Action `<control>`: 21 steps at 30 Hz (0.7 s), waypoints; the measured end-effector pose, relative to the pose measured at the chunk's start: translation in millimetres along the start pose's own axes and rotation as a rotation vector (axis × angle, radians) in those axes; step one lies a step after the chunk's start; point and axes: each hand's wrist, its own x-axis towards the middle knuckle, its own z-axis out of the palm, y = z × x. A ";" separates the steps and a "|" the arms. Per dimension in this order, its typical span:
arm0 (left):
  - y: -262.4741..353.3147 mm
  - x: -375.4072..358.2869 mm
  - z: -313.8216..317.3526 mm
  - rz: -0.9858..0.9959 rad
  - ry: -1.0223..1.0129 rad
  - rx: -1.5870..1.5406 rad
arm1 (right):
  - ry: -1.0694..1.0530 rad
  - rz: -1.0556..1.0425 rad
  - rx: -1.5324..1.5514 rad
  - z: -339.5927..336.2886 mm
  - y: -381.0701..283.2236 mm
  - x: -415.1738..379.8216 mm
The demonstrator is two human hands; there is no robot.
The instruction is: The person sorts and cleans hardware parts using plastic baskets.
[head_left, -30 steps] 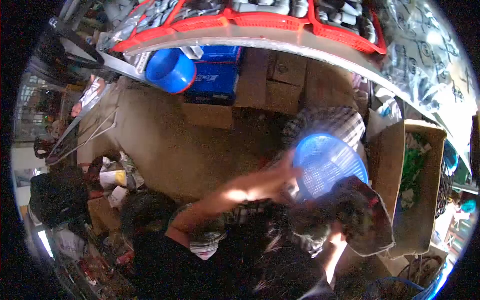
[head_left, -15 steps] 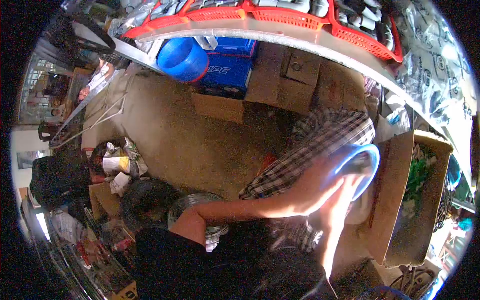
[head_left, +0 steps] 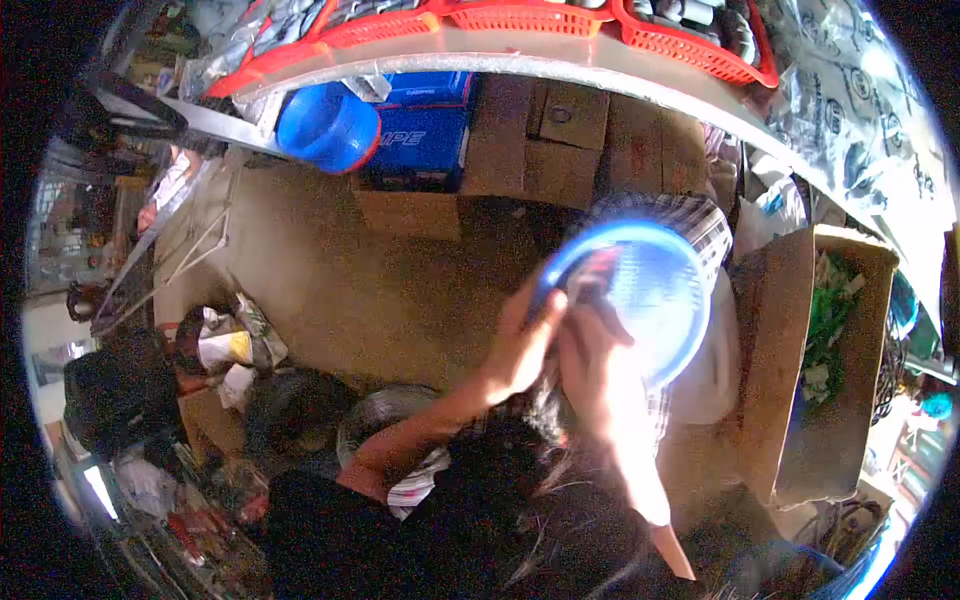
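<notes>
A blue round basket or tub [head_left: 660, 290] is tilted in front of me, its inside partly visible and blurred. My left hand [head_left: 525, 345] has its fingers and thumb closed on the near left part of its rim. Over the lower left of the tub lies my right hand [head_left: 600, 350], smeared by motion; whether its fingers grip anything is unclear. Checked cloth [head_left: 712, 235] shows behind the tub.
Red baskets [head_left: 540, 18] line the shelf above. A second blue bucket [head_left: 328, 128] stands beside a blue box [head_left: 420, 140] and cardboard boxes [head_left: 560, 150]. An open carton [head_left: 790, 370] with green items is at right; a coil [head_left: 390, 405] lies lower left.
The blue tub has moved left and turned its round opening more into view. My left hand has come up to its rim, and my right hand has shifted left with it.
</notes>
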 end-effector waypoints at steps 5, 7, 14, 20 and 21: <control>-18.3 40.3 -79.4 -0.072 0.179 -0.143 | -0.336 0.026 0.349 -21.6 0.2 13.8; -27.4 66.4 -119.3 0.038 0.267 -0.107 | -0.186 0.168 0.470 -35.4 7.9 6.2; -114.2 207.4 -297.0 -0.112 0.778 -0.314 | 0.589 0.428 1.018 -66.5 131.6 -53.3; -92.6 254.8 -287.3 -0.256 0.867 -0.383 | 0.777 0.385 1.507 -76.3 133.4 -110.6; -94.8 262.3 -286.9 -0.285 0.875 -0.392 | 0.721 0.356 1.751 -76.6 125.4 -112.9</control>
